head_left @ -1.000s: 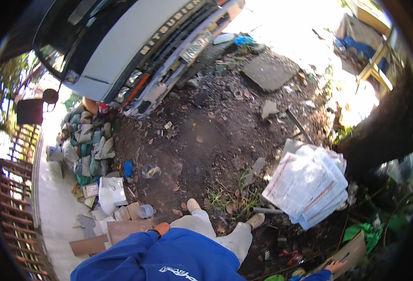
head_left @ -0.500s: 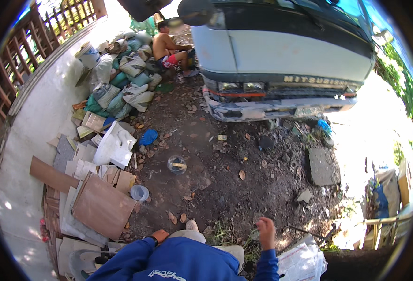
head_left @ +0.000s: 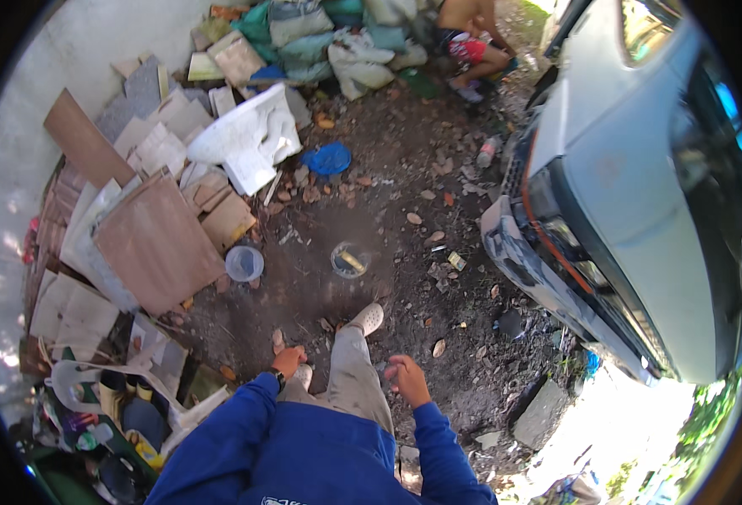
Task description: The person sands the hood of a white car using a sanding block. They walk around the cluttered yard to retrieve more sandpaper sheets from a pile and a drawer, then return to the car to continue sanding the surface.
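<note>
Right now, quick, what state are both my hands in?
Left hand: can't tell if open or closed; nothing visible held.
Right hand: open, loosely curled, nothing visible held.

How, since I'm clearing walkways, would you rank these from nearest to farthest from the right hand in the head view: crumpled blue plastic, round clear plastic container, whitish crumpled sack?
1. Round clear plastic container: ahead and slightly left of the right hand.
2. Crumpled blue plastic: farther ahead, also left.
3. Whitish crumpled sack: farthest ahead, slightly left.
</note>
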The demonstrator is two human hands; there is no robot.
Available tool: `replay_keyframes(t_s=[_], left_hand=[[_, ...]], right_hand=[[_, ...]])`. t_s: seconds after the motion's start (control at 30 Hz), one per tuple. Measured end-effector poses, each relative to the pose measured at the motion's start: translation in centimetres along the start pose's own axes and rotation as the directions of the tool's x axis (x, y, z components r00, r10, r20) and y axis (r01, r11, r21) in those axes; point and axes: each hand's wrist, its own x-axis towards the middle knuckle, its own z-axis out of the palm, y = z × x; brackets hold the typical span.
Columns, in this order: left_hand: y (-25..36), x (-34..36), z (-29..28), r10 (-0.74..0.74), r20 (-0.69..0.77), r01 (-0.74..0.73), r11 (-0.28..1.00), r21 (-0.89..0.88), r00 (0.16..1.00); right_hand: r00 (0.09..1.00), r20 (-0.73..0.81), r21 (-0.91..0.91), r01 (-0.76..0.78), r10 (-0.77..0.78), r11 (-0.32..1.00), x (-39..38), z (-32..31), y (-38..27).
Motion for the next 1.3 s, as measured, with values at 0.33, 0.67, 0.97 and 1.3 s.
replay_keyframes(t_s=[0.33,0.67,0.97,1.3], left_hand=[[3.7,31.2,9.4,-0.478,0.197,0.377,0.317,-0.87,0.856],[-10.2,57.9,17.2,-0.799,-0.2,0.664,0.587,-0.464,0.567],[-11.5,55.0,17.2,-0.689,0.207,0.516,0.277,-0.81,0.694],[-0.8,52.6,9.8,-0.464,0.445,0.625,0.37,-0.688,0.766]], right_hand=[[0.961,0.024,-0.513,0.247,-0.274,0.822,41.0,6.9,11.0],[0.994,0.107,-0.616,0.059,0.009,0.786,65.2,16.6,25.1],[0.991,0.068,-0.678,0.129,-0.113,0.723,63.8,18.6,25.4],[0.971,-0.016,-0.111,-0.239,0.238,0.965,59.9,12.6,16.2]])
